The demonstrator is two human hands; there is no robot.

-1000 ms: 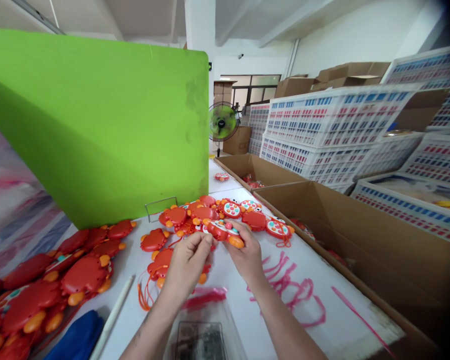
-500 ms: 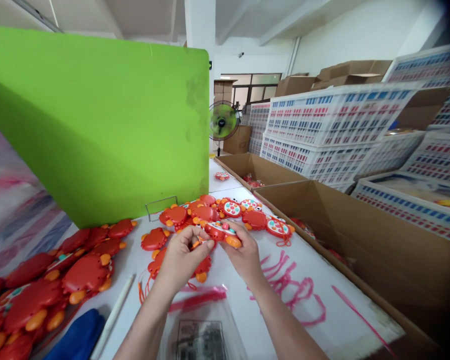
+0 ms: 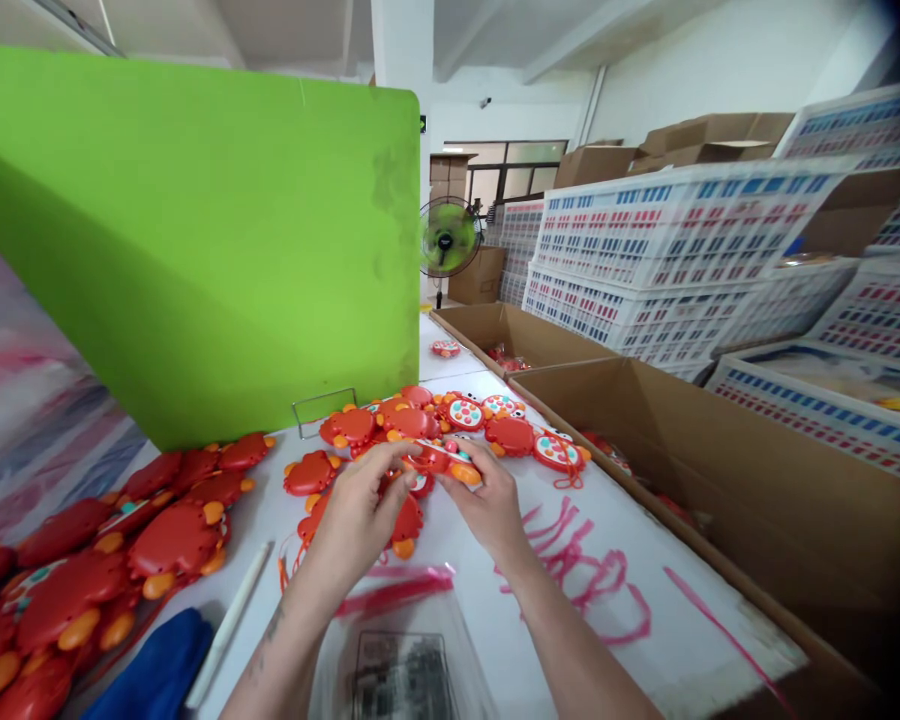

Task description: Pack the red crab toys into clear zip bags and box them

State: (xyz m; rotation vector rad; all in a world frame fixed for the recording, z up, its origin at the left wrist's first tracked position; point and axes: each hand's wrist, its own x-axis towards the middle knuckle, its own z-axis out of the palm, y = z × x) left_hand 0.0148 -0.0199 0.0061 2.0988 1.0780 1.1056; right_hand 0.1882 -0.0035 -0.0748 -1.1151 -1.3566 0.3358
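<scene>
A red and orange crab-shaped toy (image 3: 436, 458) with coloured buttons is held tilted above the table. My right hand (image 3: 493, 500) grips its right end between thumb and fingers. My left hand (image 3: 367, 500) is closed at the toy's left side, fingertips against its edge; its palm side is partly hidden. Just beyond and under my hands lie several more crab toys (image 3: 350, 426), some face down, others showing white button panels. An orange cord (image 3: 283, 572) trails beside my left wrist. Between my forearms rests a clear zip bag (image 3: 405, 630) with a pink seal strip.
More crab toys (image 3: 176, 540) are heaped at the left, near a blue cloth item (image 3: 154, 670) and a white stick (image 3: 230, 625). Pink strips (image 3: 585, 580) lie right. A green partition (image 3: 217, 250) stands behind; open cardboard boxes (image 3: 690, 440) and plastic crates (image 3: 645, 240) line the right.
My left hand has opened its pinch slightly and moved its fingers onto the toy's left edge. The toy stays in my right hand, a little more level. The view has shifted slightly.
</scene>
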